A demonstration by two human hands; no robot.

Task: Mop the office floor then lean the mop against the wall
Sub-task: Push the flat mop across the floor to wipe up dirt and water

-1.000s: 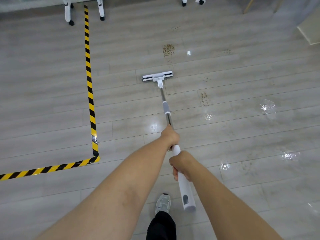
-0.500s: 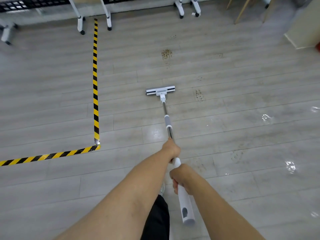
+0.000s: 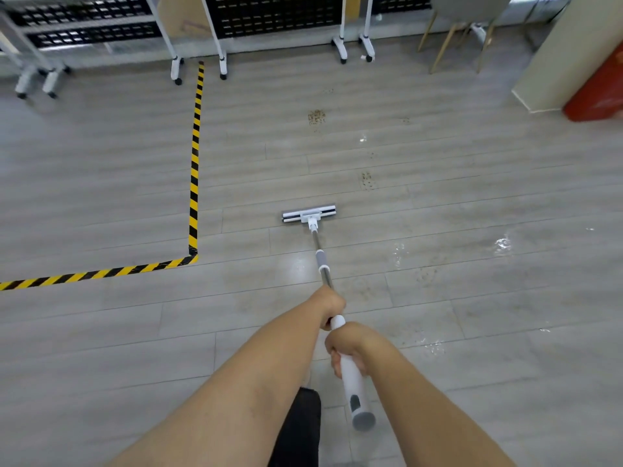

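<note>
So, striped tape on the left, then the mop, head flat on the floor mid-room. Fingers of the left hand wrap its pole, the right hand grips the white handle just behind, with wet patches further right.

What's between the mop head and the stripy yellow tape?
Just bare grey floorboards between the mop head and the tape, seen in the head view.

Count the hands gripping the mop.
2. The left hand grips the mop farther down the shaft; the right hand grips it nearer the top end. Neither is hidden.
</note>
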